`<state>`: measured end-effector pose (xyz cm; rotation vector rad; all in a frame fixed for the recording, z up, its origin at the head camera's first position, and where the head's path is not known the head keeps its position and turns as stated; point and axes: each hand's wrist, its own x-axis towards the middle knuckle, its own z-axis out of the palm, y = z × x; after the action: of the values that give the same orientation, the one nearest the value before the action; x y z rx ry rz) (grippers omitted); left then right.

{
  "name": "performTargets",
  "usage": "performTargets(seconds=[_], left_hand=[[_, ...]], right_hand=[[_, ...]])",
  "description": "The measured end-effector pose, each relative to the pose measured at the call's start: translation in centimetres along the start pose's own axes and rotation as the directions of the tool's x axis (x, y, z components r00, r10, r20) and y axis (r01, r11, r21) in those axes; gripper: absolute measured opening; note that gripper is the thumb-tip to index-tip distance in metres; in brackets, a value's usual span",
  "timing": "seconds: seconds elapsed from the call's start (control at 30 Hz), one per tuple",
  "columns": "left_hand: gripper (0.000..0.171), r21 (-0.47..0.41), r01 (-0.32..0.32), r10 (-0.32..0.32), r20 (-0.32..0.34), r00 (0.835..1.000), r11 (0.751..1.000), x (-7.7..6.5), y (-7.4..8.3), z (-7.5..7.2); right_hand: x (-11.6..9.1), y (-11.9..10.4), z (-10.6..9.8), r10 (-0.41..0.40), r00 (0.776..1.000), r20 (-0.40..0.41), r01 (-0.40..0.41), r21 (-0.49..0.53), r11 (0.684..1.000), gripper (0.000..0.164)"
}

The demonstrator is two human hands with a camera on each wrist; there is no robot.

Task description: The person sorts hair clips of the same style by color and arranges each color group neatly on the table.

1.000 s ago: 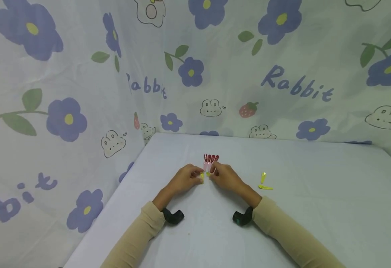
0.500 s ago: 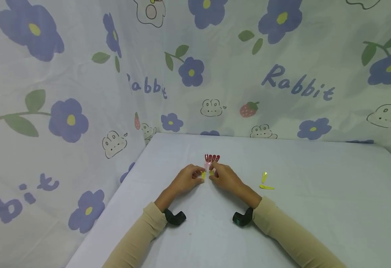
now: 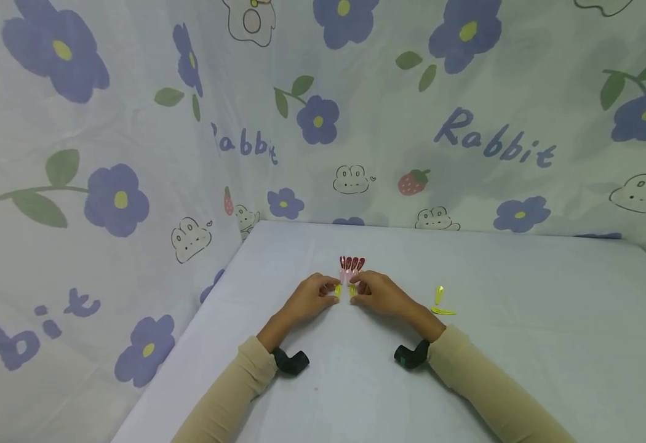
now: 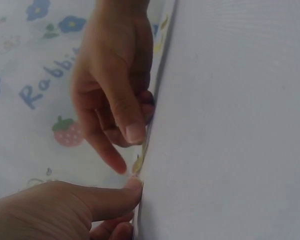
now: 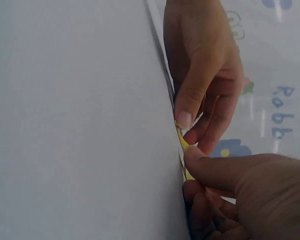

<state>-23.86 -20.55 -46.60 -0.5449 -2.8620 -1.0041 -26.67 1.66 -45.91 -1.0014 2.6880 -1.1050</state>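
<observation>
Two small yellow snap hair clips lie side by side, just in front of a row of pink clips (image 3: 349, 275) and a row of red clips (image 3: 352, 263). My left hand (image 3: 309, 297) holds the left yellow clip (image 3: 338, 291) by its ends, between thumb and fingers. On the other side my right hand (image 3: 382, 294) pinches the right yellow clip (image 3: 352, 291) the same way. A narrow gap separates the two hands. In the right wrist view, yellow (image 5: 189, 175) shows between the right thumb and forefinger. Fingers partly cover the pink clips.
Two more yellow clips lie to the right, one pointing away (image 3: 439, 295) and one lying crosswise (image 3: 443, 311). The white tabletop (image 3: 350, 394) meets a printed cloth wall (image 3: 467, 184) at the back and left. Each wrist wears a black camera mount (image 3: 292, 363).
My right hand has brought its yellow clip, earlier turned and mostly covered, into line beside the left one, and shifted slightly right. The left hand has kept its place at its clip.
</observation>
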Motion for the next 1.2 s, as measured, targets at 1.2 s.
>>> performTargets(seconds=[1.2], left_hand=[[0.036,0.018,-0.007,0.007,-0.042,0.999,1.0,0.48,0.0,0.59]], right_hand=[[0.46,-0.45,0.89,-0.011,0.999,-0.032,0.009,-0.049,0.999,0.035]])
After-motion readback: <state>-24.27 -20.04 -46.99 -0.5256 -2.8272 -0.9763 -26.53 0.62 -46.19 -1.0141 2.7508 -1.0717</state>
